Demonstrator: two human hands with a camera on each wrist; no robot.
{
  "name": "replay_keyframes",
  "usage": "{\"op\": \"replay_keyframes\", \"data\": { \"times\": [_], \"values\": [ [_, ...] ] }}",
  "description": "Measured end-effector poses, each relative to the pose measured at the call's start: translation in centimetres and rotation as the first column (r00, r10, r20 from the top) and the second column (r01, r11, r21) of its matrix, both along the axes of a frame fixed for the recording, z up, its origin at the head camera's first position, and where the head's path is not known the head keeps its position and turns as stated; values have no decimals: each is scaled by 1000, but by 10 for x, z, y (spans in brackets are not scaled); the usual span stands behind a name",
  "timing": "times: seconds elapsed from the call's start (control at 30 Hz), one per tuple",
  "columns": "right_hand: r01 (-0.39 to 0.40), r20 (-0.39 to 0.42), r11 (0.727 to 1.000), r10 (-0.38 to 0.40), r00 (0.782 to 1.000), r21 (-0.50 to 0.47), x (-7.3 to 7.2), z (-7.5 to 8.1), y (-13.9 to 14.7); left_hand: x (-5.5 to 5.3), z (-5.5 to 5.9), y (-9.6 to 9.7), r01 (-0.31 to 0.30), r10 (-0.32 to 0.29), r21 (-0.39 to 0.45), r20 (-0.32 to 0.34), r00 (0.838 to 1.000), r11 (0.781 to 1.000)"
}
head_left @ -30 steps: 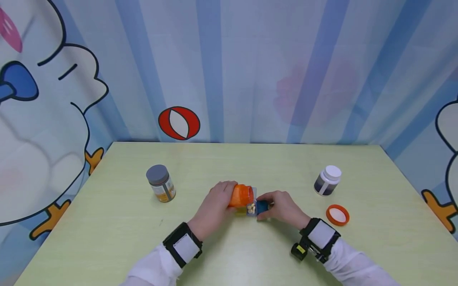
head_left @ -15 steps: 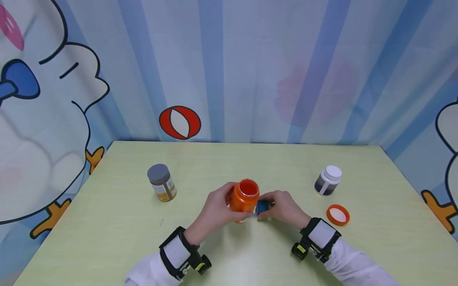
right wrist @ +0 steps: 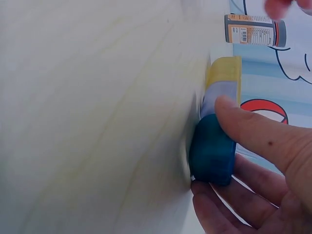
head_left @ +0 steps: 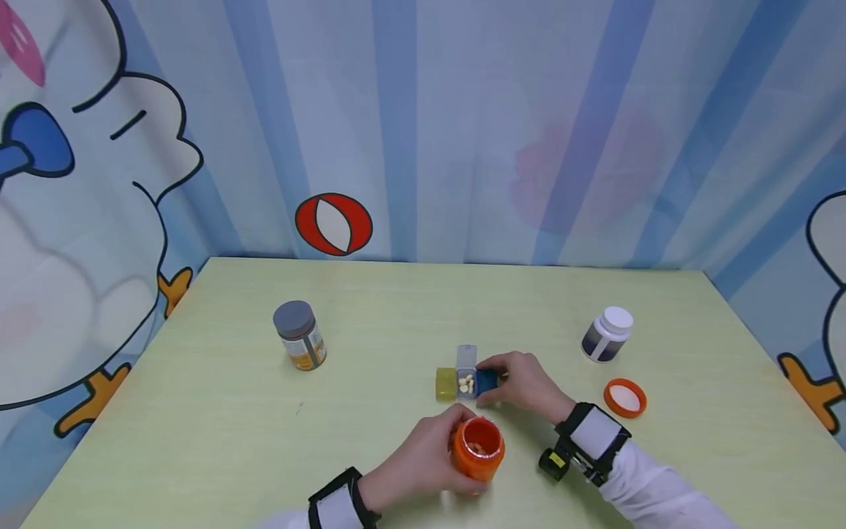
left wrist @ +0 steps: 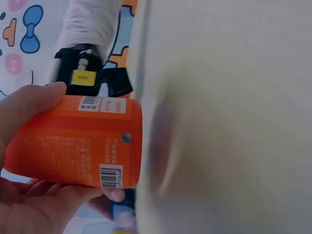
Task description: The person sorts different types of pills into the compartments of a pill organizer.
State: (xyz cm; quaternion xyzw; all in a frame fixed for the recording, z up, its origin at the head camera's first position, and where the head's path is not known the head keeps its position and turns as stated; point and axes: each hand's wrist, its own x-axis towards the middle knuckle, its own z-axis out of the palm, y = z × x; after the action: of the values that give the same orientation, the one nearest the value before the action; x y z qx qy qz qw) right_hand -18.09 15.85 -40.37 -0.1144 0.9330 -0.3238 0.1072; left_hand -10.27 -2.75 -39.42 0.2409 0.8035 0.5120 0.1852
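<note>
My left hand (head_left: 432,455) grips an orange pill bottle (head_left: 479,450) without its cap, mouth up and slightly tilted, close to the table's near side. Some pills show inside it. In the left wrist view the bottle's printed label and barcode (left wrist: 111,175) face the camera. With thumb and fingers my right hand (head_left: 525,383) holds the blue end of a small pill organizer (head_left: 446,383) on the table. Its middle compartment has the clear lid (head_left: 466,356) raised, and several pale pills (head_left: 466,383) lie inside. The yellow compartment at its left is closed.
An orange cap (head_left: 624,398) with a white liner lies right of my right hand. Behind it stands a white bottle (head_left: 606,334) with a dark label. A grey-lidded jar (head_left: 299,336) stands at the left. A curtain (head_left: 443,132) hangs behind the table (head_left: 370,294).
My left hand has turned the orange bottle from tipped over the pill organizer to mouth up and drawn it nearer. The organizer is uncovered now. My right hand has stayed in place.
</note>
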Motion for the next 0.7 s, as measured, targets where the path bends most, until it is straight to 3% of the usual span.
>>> {"op": "replay_keyframes", "data": {
  "times": [0.17, 0.37, 0.53, 0.7],
  "values": [
    [10, 4, 1000, -10, 1000, 4, 0, -1, 0, 2, -10, 0, 21, -21, -16, -6, 1000, 1000],
    [3, -9, 1000, -3, 1000, -6, 0, -2, 0, 1, -14, -2, 39, -39, -27, -15, 999, 999],
    [-6, -54, 1000, 5, 999, -19, -1, 12, 10, 0, -13, -2, 44, -44, -26, -2, 999, 999],
    [-20, -130, 1000, 17, 991, -17, 4, 31, 42, 2, -12, -1, 40, -40, -31, 6, 999, 999]
  ]
}}
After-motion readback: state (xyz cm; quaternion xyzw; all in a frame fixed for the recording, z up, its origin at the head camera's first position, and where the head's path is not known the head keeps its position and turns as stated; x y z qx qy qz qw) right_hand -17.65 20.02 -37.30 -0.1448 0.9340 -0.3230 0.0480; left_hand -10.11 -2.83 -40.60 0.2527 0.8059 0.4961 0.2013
